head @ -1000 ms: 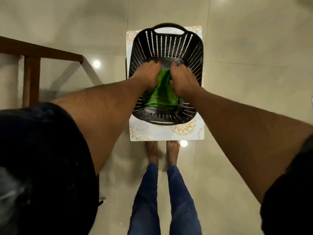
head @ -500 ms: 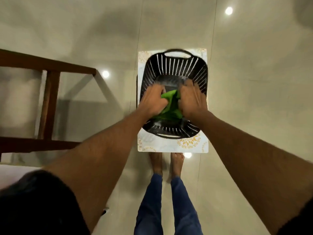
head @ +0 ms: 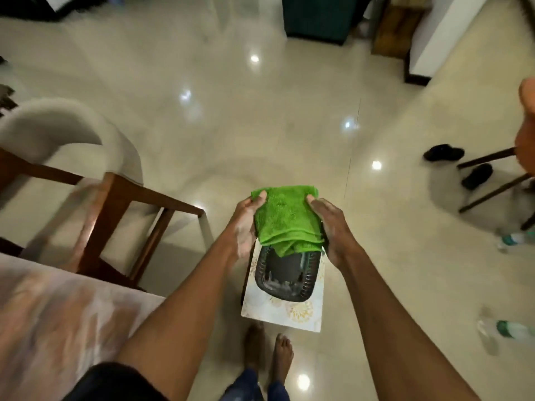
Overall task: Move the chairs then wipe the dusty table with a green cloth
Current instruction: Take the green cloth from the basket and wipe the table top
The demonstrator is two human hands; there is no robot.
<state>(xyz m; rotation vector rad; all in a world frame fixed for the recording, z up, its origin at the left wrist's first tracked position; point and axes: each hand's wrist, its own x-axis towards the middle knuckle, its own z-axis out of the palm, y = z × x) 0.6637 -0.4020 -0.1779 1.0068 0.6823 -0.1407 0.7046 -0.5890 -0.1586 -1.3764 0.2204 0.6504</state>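
- Floor (head: 289,117): glossy cream tile, ceiling lights reflected as bright spots across it.
- Near-left corner of the view: bench (head: 58,319) with a pale, smeared, dusty-looking top; only its corner shows, blurred.
- Beyond the bench's far edge — a wooden chair (head: 95,180) with a light padded back, motion-blurred.
- Right edge of the view: an orange chair (head: 521,157) on thin dark legs; a pair of dark slippers (head: 460,163) on the floor beside those legs.
- Two plastic bottles (head: 509,334) lie on the floor near the right edge, green bands on them; no lettering readable.
- Far end of the room: a dark teal block (head: 318,18) and a brown wooden piece; too blurred to name.
- Centre: a small stand with a floral-patterned top (head: 283,314); a black slotted basket (head: 286,276) sits on it, in front of bare feet.
- Green cloth (head: 286,218): folded, held up above the basket's far end, its lower edge hanging toward the basket.
- Left hand (head: 246,224) clasps the cloth's left side, thumb on top at the upper corner.
- Right hand (head: 330,224) clasps the right side likewise — fingers curled under, thumb over.
- Both forearms reach forward, roughly parallel.
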